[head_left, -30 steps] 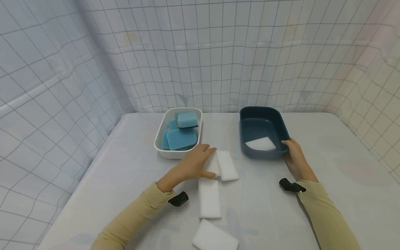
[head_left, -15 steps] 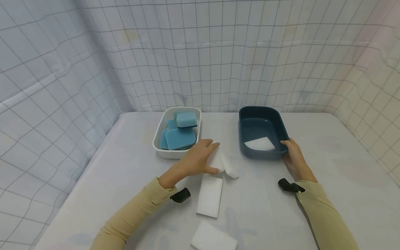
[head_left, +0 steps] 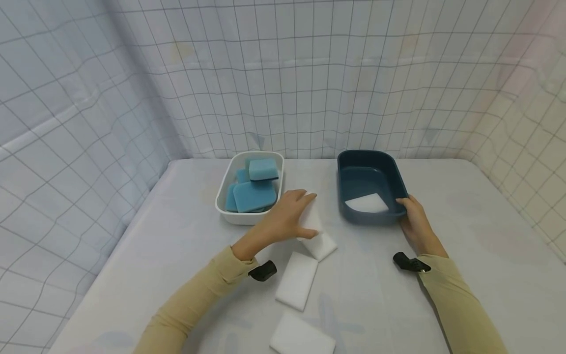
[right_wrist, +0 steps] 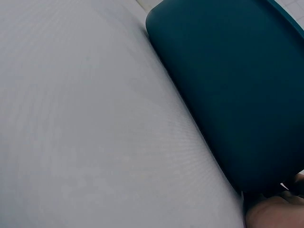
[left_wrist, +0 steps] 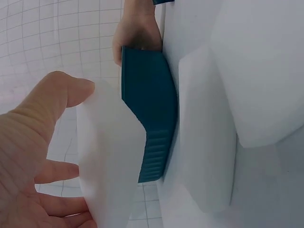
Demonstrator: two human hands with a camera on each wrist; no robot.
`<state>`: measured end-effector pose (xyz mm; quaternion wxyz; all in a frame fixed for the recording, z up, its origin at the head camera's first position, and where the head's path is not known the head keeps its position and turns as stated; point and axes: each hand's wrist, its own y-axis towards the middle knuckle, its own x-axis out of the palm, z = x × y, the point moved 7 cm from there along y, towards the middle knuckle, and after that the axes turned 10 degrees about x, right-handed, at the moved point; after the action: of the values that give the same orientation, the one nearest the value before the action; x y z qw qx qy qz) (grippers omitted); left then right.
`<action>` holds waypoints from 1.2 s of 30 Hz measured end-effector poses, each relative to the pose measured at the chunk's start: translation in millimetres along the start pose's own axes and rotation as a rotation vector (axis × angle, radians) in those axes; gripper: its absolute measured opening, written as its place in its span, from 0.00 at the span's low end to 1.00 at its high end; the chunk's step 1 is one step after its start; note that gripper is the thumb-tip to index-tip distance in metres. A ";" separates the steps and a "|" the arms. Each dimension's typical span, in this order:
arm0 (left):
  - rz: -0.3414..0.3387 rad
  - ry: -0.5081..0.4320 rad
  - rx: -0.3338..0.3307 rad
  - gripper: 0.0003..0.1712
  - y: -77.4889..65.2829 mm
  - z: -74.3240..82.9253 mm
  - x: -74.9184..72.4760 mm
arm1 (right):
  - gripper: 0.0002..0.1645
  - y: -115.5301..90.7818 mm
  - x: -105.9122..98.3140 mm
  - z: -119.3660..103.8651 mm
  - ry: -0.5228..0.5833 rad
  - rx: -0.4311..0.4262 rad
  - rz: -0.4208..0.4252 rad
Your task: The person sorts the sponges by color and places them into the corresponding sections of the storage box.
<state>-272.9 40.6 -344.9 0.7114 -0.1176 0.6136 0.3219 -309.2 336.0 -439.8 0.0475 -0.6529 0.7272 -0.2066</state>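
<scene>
My left hand (head_left: 283, 220) holds a white sponge block (left_wrist: 111, 147) by its edge, thumb at one end and fingers at the other. The block is upright and raised over another white sponge (head_left: 325, 247) on the table. Two more white sponges, a narrow one (head_left: 297, 281) and a wider one (head_left: 302, 337), lie nearer the person. At the right, my right hand (head_left: 419, 227) grips the near right corner of a dark blue bin (right_wrist: 228, 90), thumb over the rim. One white sponge (head_left: 369, 203) lies in that bin.
A white bin (head_left: 219, 205) holding several blue sponges (head_left: 255, 195) stands at the back left, just beyond the left hand. White grid-patterned curtains (head_left: 318, 98) enclose the table (head_left: 185, 211) at the back and sides.
My left hand has taken hold of a white sponge and lifted it, moving a little right and away. The sponges beside it have shifted and turned. My right hand stays on the blue bin.
</scene>
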 end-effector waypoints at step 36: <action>-0.082 -0.030 0.041 0.49 38.7 14.4 13.6 | 0.37 -0.7 -0.6 1.5 -0.025 0.004 0.011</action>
<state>-284.1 82.6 -345.8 0.7353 -0.1230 0.6040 0.2817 -307.9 336.2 -440.9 0.0588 -0.6512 0.7297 -0.1997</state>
